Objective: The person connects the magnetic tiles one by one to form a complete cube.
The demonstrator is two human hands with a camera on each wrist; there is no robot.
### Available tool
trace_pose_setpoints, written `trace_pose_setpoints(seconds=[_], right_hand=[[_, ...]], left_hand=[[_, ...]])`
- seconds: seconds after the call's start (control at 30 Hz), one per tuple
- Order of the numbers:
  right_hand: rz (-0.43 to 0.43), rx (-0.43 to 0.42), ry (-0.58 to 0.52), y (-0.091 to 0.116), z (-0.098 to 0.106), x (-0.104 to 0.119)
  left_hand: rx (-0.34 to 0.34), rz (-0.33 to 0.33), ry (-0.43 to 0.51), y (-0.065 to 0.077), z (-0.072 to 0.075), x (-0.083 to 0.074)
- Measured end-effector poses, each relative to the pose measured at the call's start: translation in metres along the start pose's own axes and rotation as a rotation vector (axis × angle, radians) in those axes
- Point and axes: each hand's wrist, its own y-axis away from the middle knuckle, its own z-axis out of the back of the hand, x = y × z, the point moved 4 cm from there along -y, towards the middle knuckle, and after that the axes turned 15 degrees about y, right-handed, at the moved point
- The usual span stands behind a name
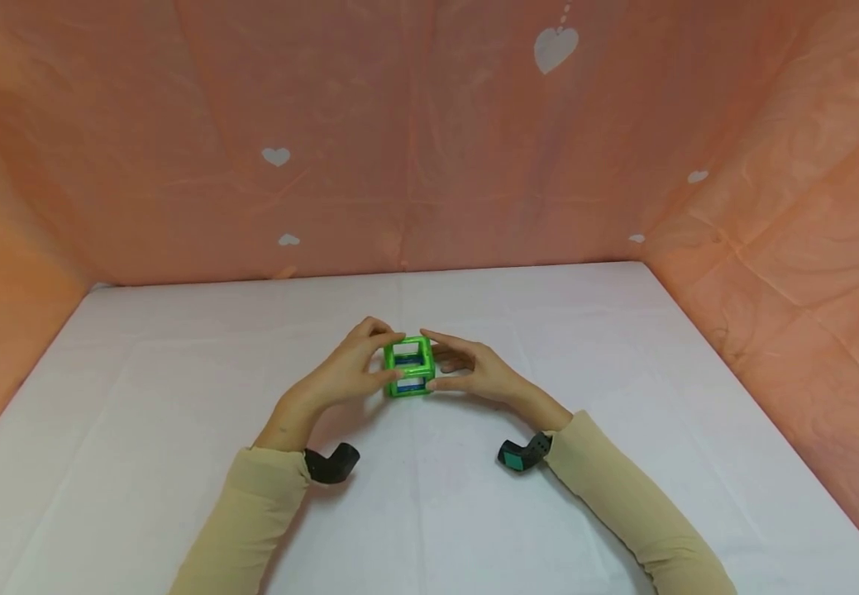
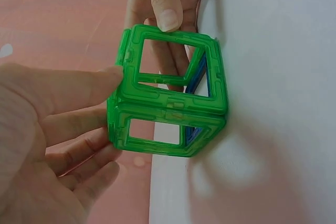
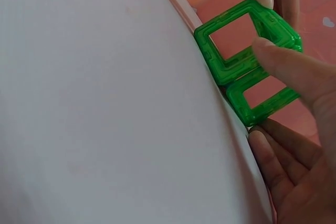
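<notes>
A small cube (image 1: 416, 372) of green see-through magnetic tiles, square frames with open middles, stands on the white table between both hands. Its blue tile (image 2: 198, 83) shows low down, through the green frames. From the left, my left hand (image 1: 355, 366) holds the cube, the thumb at its near side and the forefinger along the top edge. My right hand (image 1: 484, 373) holds the opposite side, its thumb low at the near corner and its forefinger by the top. In the right wrist view the right thumb (image 3: 286, 66) overlaps a green tile, with the other fingers lower down.
White cloth covers the table (image 1: 414, 512). Orange-pink sheeting (image 1: 399, 140) with white hearts rises behind it and along both sides. Dark wrist devices sit at the left cuff (image 1: 332, 464) and the right cuff (image 1: 524, 453).
</notes>
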Motion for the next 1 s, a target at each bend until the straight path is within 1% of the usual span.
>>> trace_pose_setpoints(seconds=[0.07,0.2,0.3,0.37,0.47,0.63,0.8,0.93,1.0], right_hand=[[-0.002,0.001,0.001,0.0,0.0,-0.003],[-0.004,-0.002,-0.007,-0.002,-0.004,-0.017],[-0.011,-0.002,-0.013,-0.004,-0.007,-0.029],[-0.017,0.001,-0.014,-0.005,-0.007,-0.033],[-0.026,0.005,-0.012,-0.004,-0.006,-0.034],[-0.035,0.007,-0.003,-0.002,-0.001,-0.032],[-0.044,-0.03,0.066,0.001,0.005,-0.029],[-0.068,-0.071,0.132,0.005,0.01,-0.031],[-0.062,-0.084,0.17,0.006,0.012,-0.031]], left_hand=[[-0.006,-0.009,0.002,-0.001,-0.001,0.0],[-0.028,-0.032,-0.004,-0.001,-0.001,0.0],[-0.045,-0.013,0.003,0.001,-0.001,0.001],[-0.05,-0.001,0.004,0.003,0.0,0.003],[-0.064,-0.007,0.004,0.005,0.001,0.005],[-0.112,-0.035,0.008,0.009,0.007,0.009],[-0.148,-0.031,-0.006,0.013,0.01,0.013],[-0.171,-0.013,-0.011,0.016,0.009,0.016],[-0.182,-0.006,-0.023,0.018,0.008,0.017]])
